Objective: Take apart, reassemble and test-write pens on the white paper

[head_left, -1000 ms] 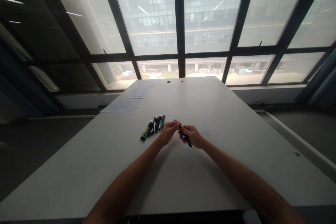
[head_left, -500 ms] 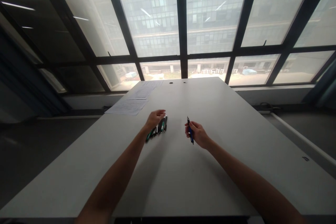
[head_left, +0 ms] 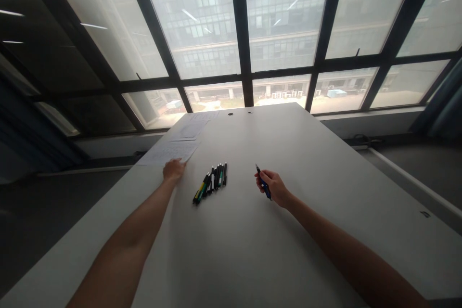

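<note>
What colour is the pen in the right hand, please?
Blue, with a dark tip; the pen shows in the head view.

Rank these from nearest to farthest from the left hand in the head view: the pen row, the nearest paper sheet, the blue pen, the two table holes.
1. Paper sheet: at the left hand's fingertips.
2. Pen row: just to its right.
3. Blue pen: farther right, held in the right hand.
4. Table holes: at the far edge.

Matt table (head_left: 274, 250) (paper sheet (head_left: 168, 152))
</note>
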Demonstrator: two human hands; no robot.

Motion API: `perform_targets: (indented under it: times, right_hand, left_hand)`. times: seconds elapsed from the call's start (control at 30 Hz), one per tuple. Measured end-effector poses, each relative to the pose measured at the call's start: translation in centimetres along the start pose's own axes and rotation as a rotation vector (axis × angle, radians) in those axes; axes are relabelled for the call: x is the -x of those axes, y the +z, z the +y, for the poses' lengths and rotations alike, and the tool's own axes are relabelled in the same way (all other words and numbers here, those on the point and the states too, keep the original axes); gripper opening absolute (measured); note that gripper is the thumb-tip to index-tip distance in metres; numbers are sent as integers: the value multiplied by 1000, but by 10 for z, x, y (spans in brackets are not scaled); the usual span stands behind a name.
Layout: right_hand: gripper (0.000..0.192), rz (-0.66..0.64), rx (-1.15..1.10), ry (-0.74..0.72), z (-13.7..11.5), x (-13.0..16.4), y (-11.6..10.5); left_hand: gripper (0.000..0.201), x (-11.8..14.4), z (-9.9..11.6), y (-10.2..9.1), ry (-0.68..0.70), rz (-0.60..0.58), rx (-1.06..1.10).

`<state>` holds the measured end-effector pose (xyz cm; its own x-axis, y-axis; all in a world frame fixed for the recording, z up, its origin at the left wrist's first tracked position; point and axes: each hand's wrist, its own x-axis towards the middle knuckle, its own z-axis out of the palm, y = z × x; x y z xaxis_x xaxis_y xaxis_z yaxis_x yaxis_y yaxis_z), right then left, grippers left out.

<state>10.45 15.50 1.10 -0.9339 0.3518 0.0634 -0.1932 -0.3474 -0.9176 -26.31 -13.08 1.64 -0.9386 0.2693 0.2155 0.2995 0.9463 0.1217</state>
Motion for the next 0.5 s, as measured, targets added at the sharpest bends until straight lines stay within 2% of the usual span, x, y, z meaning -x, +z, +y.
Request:
perform_targets:
  times: [0.13, 0.23, 0.33, 0.4, 0.43, 0.5]
  right_hand:
    - [41, 0, 3, 6, -1, 0, -1]
    - [40, 13, -7, -13, -1, 0, 0]
    - [39, 110, -36, -94, 2, -4, -3]
    - [38, 224, -48, -165, 4, -8, -8]
    - [38, 286, -54, -197, 5, -11, -11]
    - [38, 408, -78, -248, 3, -16, -20]
  left_hand:
    - [35, 10, 18, -11, 69, 55, -2]
    - [35, 11, 45, -40, 148, 225, 200]
    - [31, 17, 87, -84, 221, 441, 577]
    - [32, 25, 120, -114, 193, 518, 944]
    - [34, 29, 135, -128, 179, 512, 1153]
    - [34, 35, 161, -153, 161, 402, 1553]
